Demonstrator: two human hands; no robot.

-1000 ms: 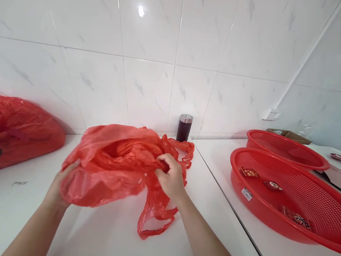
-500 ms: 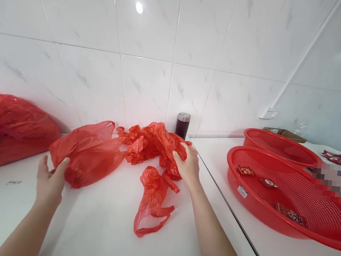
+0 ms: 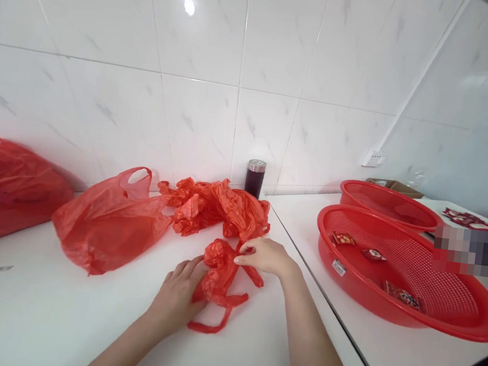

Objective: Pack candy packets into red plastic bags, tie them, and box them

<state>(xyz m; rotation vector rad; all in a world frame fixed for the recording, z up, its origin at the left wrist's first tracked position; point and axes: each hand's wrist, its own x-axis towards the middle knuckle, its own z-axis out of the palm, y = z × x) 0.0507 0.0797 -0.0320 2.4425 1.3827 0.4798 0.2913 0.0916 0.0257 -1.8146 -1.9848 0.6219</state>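
A small crumpled red plastic bag (image 3: 221, 277) lies on the white table in front of me, its loop handles toward me and to the right. My left hand (image 3: 178, 293) is closed on the left side of this bag, thumb low and fingers on top. At the bag's upper right edge, my right hand (image 3: 264, 257) pinches the plastic between thumb and index finger. Just behind it is a heap of crumpled red plastic bags (image 3: 219, 206). Left of the heap, a larger red plastic bag (image 3: 109, 226) lies flattened with one handle loop raised.
A big red bag (image 3: 9, 191) sits far left. Against the tiled wall stands a dark tumbler (image 3: 254, 179). Beyond the table seam, a red sieve basket (image 3: 348, 274) holds several small packets, with another red basket (image 3: 384, 193) behind. A person's blurred part shows far right.
My left hand has moved right, from beside the larger bag to the small bag. My right hand has come down from the heap to the small bag. The larger bag lies slightly flatter.
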